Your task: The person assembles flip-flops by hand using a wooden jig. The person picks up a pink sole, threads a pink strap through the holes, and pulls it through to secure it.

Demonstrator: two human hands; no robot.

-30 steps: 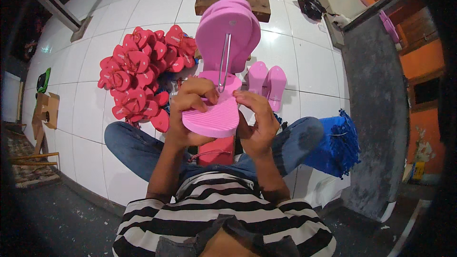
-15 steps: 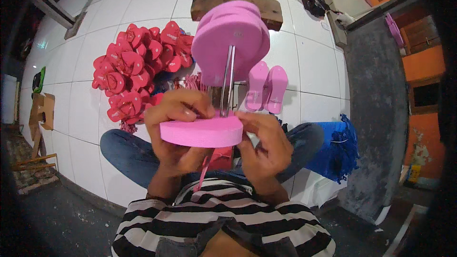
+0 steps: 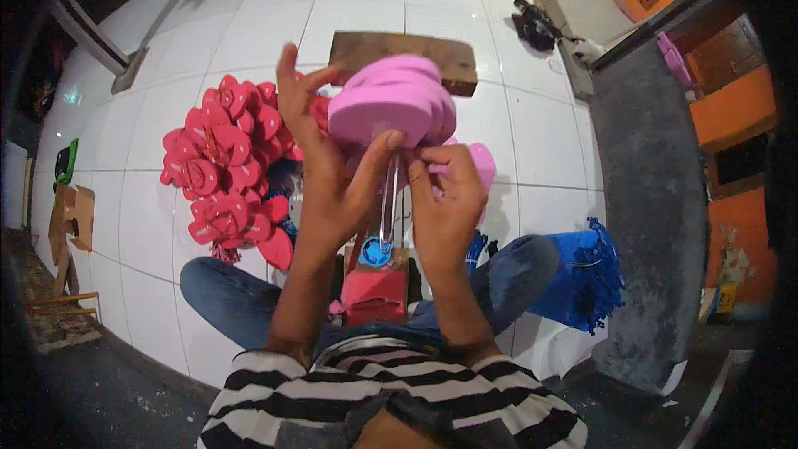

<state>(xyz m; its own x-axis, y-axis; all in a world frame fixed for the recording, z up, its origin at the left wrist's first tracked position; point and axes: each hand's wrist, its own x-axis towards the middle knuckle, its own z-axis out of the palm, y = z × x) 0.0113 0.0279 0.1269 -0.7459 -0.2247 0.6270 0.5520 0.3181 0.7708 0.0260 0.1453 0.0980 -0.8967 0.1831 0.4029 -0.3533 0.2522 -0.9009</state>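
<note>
Near Stretch of Metal Loop Bared as Hands Reach Pink Soles

Both hands have moved far along the upright metal loop [image 3: 386, 208], leaving its near stretch bare; the sole they gripped there appears to have joined the stack. The pink soles [image 3: 382, 108] sit at the loop's far end, rounded ends facing near, their foreshortened long axis seemingly running near to far. The left hand [image 3: 328, 179] spreads its fingers, thumb against them; the right hand [image 3: 446, 208] bunches its fingertips just right, any grip hidden.
</note>
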